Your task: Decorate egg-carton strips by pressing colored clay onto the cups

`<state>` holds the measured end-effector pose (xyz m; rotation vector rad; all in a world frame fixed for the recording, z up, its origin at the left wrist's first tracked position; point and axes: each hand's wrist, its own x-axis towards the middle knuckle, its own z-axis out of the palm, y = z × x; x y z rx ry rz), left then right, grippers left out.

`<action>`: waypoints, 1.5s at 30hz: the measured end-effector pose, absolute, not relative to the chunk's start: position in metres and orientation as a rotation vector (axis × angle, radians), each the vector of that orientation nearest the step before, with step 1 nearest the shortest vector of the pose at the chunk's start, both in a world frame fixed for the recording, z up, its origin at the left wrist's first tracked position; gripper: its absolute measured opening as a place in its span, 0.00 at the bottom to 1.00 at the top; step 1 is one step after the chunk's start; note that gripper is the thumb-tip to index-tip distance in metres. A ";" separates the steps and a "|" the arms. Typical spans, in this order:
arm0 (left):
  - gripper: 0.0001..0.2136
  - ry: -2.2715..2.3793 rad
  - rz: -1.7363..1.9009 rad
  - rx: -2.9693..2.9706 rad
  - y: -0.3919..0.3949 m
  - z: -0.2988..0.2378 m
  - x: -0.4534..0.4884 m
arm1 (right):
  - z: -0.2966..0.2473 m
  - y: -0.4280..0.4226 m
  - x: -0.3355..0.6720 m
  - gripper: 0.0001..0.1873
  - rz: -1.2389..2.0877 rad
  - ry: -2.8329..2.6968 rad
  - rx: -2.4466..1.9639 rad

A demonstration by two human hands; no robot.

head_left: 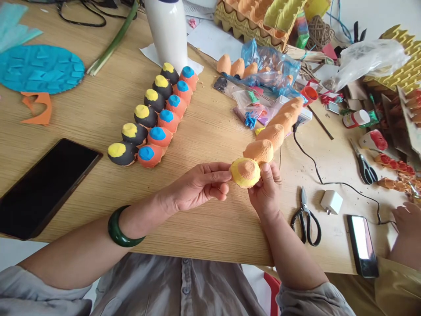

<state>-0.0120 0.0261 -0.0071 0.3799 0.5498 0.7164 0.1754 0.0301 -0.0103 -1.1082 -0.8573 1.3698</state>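
Observation:
Over the front of the table I hold an orange egg-carton strip [275, 137], a row of bumps slanting away to the upper right. Its nearest bump is coated around the sides with yellow clay [237, 174], leaving an orange top. My right hand [268, 186] grips the strip from below, thumb beside the second bump. At the near bump's left side, the fingers of my left hand [212, 180] press the yellow clay. To the left lie a black strip with yellow tops [148, 115] and an orange strip with blue tops [167, 118], side by side.
A dark tablet [48, 184] lies at left, below a blue oval craft piece [42, 68]. A white vase [167, 35] stands behind. Scissors [305, 217], a charger [331, 202] and a phone [362, 245] lie right, near another person's hand [408, 228]. Egg trays [256, 22] are stacked at back.

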 end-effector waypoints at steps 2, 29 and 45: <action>0.11 0.557 0.799 0.453 0.024 -0.008 -0.011 | -0.009 0.033 0.176 0.25 1.477 -0.843 -1.091; 0.11 0.728 0.835 0.961 0.020 -0.001 -0.011 | -0.021 0.030 0.177 0.23 1.451 -0.988 -1.188; 0.11 0.657 0.861 0.984 0.018 -0.001 -0.011 | -0.020 0.033 0.174 0.24 1.451 -0.917 -1.186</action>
